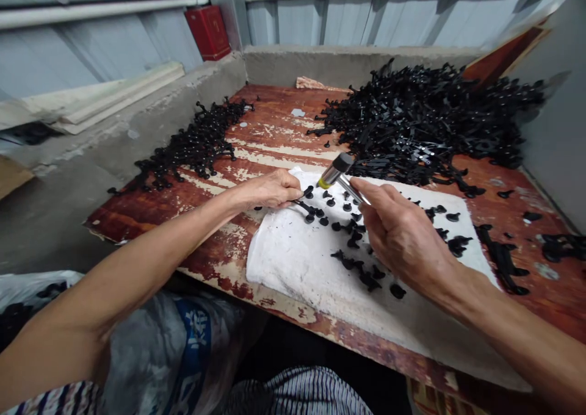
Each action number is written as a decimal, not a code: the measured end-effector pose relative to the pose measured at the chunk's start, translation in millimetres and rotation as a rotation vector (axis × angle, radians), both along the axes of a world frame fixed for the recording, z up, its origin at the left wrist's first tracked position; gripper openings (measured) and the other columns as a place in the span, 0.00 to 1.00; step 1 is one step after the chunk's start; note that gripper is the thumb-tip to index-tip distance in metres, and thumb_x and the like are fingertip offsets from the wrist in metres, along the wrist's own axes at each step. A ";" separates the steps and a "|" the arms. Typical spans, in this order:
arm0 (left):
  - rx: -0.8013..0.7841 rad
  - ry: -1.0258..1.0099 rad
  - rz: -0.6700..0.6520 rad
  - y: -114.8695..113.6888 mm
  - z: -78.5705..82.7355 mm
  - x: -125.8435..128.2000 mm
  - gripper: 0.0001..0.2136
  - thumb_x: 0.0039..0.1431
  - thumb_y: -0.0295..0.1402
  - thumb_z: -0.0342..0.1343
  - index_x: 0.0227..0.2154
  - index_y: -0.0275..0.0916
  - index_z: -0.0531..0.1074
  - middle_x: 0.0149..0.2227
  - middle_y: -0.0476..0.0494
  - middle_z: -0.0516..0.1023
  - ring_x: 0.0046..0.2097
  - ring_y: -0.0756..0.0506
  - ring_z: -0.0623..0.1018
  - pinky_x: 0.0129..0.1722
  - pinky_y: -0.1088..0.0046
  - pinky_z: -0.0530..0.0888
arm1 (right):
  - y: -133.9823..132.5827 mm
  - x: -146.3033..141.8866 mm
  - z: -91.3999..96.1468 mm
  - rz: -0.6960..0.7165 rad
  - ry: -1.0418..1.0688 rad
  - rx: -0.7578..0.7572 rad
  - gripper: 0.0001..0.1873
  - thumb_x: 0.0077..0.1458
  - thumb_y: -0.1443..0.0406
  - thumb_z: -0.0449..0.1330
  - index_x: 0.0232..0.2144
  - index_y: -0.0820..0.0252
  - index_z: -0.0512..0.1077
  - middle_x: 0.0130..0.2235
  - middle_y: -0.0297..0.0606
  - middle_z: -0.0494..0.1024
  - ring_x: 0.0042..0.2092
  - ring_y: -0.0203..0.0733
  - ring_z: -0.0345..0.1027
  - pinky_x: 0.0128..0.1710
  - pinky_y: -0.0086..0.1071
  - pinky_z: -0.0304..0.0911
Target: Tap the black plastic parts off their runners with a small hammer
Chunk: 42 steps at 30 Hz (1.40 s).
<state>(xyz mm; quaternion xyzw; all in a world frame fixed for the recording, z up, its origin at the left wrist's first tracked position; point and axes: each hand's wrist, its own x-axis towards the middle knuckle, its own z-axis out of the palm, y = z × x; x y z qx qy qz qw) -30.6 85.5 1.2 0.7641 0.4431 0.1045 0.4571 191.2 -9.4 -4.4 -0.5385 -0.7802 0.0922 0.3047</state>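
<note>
My right hand point(405, 235) is wrapped round the handle of a small mallet point(336, 169) with a dark upper face and a yellow lower one. Its head hangs tilted above a white cloth point(293, 256) on the bench. At the cloth's far left edge, my left hand point(274, 189) pinches the end of a thin black plastic part point(306, 207) with round knobs. Several small black round-based pieces point(352, 239) lie scattered over the cloth, between and below the two hands. The fingertips of my left hand are partly hidden.
A big heap of black parts point(425, 122) fills the back right of the worn red wooden bench point(260, 131). A smaller pile point(196, 137) lies at left. Loose black strips point(506, 259) sit right of the cloth. Low concrete ledges point(320, 66) border the bench; plastic bags point(151, 348) stand below.
</note>
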 end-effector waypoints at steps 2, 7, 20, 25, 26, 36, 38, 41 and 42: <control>0.001 0.011 -0.010 1.7 0.2 -0.8 0.15 0.55 0.25 0.52 0.13 0.37 0.61 0.12 0.55 0.58 0.15 0.57 0.55 0.16 0.77 0.49 | 8.3 -4.8 -0.5 -0.006 -0.082 0.009 0.26 0.55 0.67 0.49 0.57 0.58 0.66 0.33 0.41 0.66 0.31 0.44 0.60 0.31 0.37 0.60; 0.004 0.053 -0.041 4.0 2.4 -0.6 0.16 0.55 0.25 0.50 0.13 0.38 0.60 0.12 0.55 0.58 0.14 0.56 0.56 0.16 0.77 0.49 | 17.0 -13.2 -0.5 -0.030 -0.325 0.024 0.30 0.54 0.71 0.48 0.59 0.58 0.64 0.33 0.40 0.64 0.23 0.36 0.51 0.21 0.31 0.47; 0.046 0.074 -0.069 6.1 0.0 -2.9 0.15 0.55 0.26 0.50 0.13 0.38 0.60 0.13 0.54 0.59 0.16 0.56 0.58 0.17 0.77 0.51 | 16.6 -15.7 8.9 0.025 -0.399 0.013 0.27 0.57 0.72 0.45 0.59 0.62 0.64 0.33 0.40 0.66 0.23 0.35 0.55 0.20 0.30 0.49; 0.048 0.091 -0.100 7.9 -2.9 -3.9 0.15 0.56 0.27 0.49 0.14 0.38 0.60 0.13 0.54 0.59 0.16 0.56 0.56 0.17 0.76 0.51 | 16.5 -15.7 11.3 -0.042 -0.436 0.057 0.30 0.56 0.72 0.46 0.61 0.62 0.60 0.35 0.41 0.66 0.23 0.35 0.55 0.20 0.29 0.46; 0.038 0.083 -0.093 7.8 -3.2 -3.9 0.15 0.56 0.27 0.49 0.14 0.38 0.60 0.13 0.55 0.58 0.16 0.56 0.56 0.17 0.76 0.50 | 16.9 -15.5 11.4 -0.020 -0.493 -0.003 0.30 0.55 0.73 0.47 0.60 0.61 0.61 0.35 0.40 0.66 0.21 0.33 0.52 0.20 0.30 0.44; 0.011 0.084 -0.045 4.3 -4.3 -2.6 0.15 0.56 0.28 0.50 0.14 0.38 0.60 0.12 0.55 0.57 0.16 0.56 0.55 0.18 0.75 0.50 | 17.1 -15.3 10.4 0.019 -0.509 0.007 0.29 0.55 0.72 0.47 0.59 0.60 0.63 0.33 0.39 0.68 0.20 0.33 0.51 0.18 0.30 0.45; 0.007 0.071 -0.042 3.5 -5.2 -2.1 0.16 0.56 0.28 0.49 0.13 0.38 0.59 0.12 0.55 0.58 0.16 0.56 0.56 0.18 0.75 0.50 | 18.0 -16.5 10.7 -0.002 -0.466 0.023 0.28 0.57 0.72 0.45 0.60 0.61 0.62 0.34 0.40 0.69 0.22 0.34 0.56 0.19 0.29 0.47; -0.002 0.044 -0.039 4.8 -9.1 -3.4 0.16 0.56 0.29 0.49 0.14 0.38 0.59 0.13 0.54 0.58 0.15 0.56 0.56 0.17 0.76 0.50 | 17.5 -16.7 10.6 -0.064 -0.412 0.106 0.28 0.58 0.71 0.45 0.61 0.62 0.59 0.37 0.43 0.70 0.23 0.35 0.59 0.19 0.29 0.50; 0.000 0.032 -0.028 5.5 -11.1 -4.3 0.15 0.55 0.29 0.49 0.14 0.38 0.59 0.13 0.55 0.58 0.15 0.56 0.56 0.17 0.76 0.50 | 16.7 -16.0 9.9 -0.036 -0.450 0.079 0.28 0.57 0.72 0.46 0.60 0.62 0.61 0.36 0.42 0.70 0.22 0.35 0.58 0.18 0.29 0.49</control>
